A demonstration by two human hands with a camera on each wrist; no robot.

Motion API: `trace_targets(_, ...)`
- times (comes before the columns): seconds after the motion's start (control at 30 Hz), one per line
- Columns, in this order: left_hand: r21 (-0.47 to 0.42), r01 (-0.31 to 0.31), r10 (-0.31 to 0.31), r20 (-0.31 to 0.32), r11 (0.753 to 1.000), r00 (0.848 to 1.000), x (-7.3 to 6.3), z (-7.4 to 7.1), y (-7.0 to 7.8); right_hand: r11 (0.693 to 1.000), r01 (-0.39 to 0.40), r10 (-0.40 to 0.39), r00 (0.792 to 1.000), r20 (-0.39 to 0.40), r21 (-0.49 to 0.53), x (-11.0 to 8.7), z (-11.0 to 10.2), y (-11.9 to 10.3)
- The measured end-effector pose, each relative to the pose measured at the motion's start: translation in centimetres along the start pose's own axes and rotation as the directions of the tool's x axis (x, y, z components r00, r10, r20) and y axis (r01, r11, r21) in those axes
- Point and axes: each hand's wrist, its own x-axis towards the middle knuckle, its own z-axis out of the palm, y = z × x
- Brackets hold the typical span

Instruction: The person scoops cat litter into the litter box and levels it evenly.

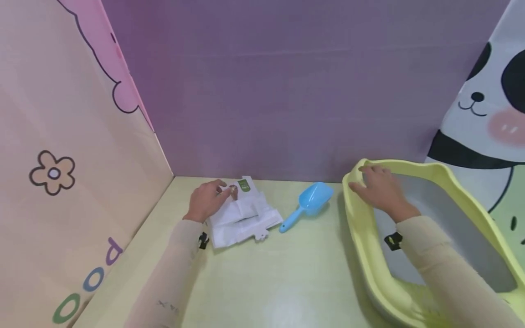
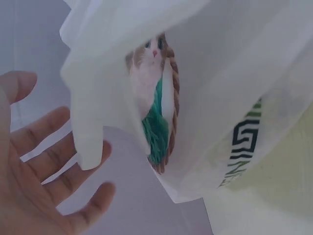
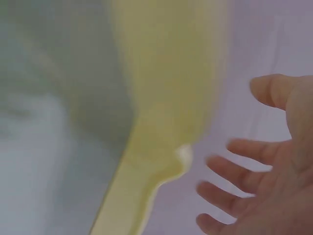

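My left hand (image 1: 206,199) is over the upper left part of a crumpled white bag (image 1: 234,228) lying on the table. In the left wrist view its fingers (image 2: 58,161) are spread, and a flap of the bag overlaps them. A picture of a cat (image 2: 155,88) shows on the bag, with green and black print beside it. My right hand (image 1: 379,189) is above the far left rim of a yellow litter box (image 1: 357,218). Its fingers (image 3: 239,198) are apart and hold nothing in the right wrist view.
A light blue scoop (image 1: 313,200) lies between the bag and the litter box, handle toward me. The box has a grey inside (image 1: 434,205). A purple wall (image 1: 262,100) closes off the table's back, and a printed panel (image 1: 82,150) borders its left side.
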Motion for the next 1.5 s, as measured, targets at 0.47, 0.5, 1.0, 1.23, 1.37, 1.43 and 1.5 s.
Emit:
trace_targets(0.47, 0.029, 0.071, -0.076, 0.236, 0.997, 0.969, -2.1, 2.7, -0.3, 0.949, -0.029, -0.034, 0.981, 0.192, 0.314, 2.1, 1.2, -11.0)
trace_targets(0.5, 0.029, 0.065, -0.070, 0.241, 0.997, 0.968, -2.2, 2.9, -0.4, 0.946, -0.031, -0.034, 0.980, 0.194, 0.323, 2.2, 1.7, -11.6)
trace_targets(1.0, 0.040, -0.039, 0.025, 0.314, 0.998, 0.949, -2.2, 3.3, -0.8, 0.816, -0.204, 0.021, 0.946, 0.324, 0.541, -0.9, 12.5, -14.9)
trace_targets(1.23, 0.080, -0.054, 0.030, 0.285, 0.995, 0.958, -2.2, 3.2, -1.2, 0.725, -0.268, -0.036, 0.905, 0.423, 0.634, -2.1, 15.6, -16.2)
trace_targets(1.37, 0.073, -0.059, 0.037, 0.275, 0.996, 0.961, -2.1, 3.4, -1.1, 0.741, -0.255, -0.088, 0.880, 0.466, 0.622, -2.7, 17.3, -16.9)
trace_targets(1.43, 0.072, -0.058, 0.037, 0.269, 0.996, 0.962, -2.1, 3.4, -1.1, 0.733, -0.262, -0.099, 0.872, 0.480, 0.628, -2.9, 18.0, -17.2)
trace_targets(1.5, 0.072, -0.061, 0.040, 0.263, 0.996, 0.964, -2.1, 3.4, -1.1, 0.722, -0.268, -0.097, 0.874, 0.477, 0.637, -3.0, 18.4, -17.6)
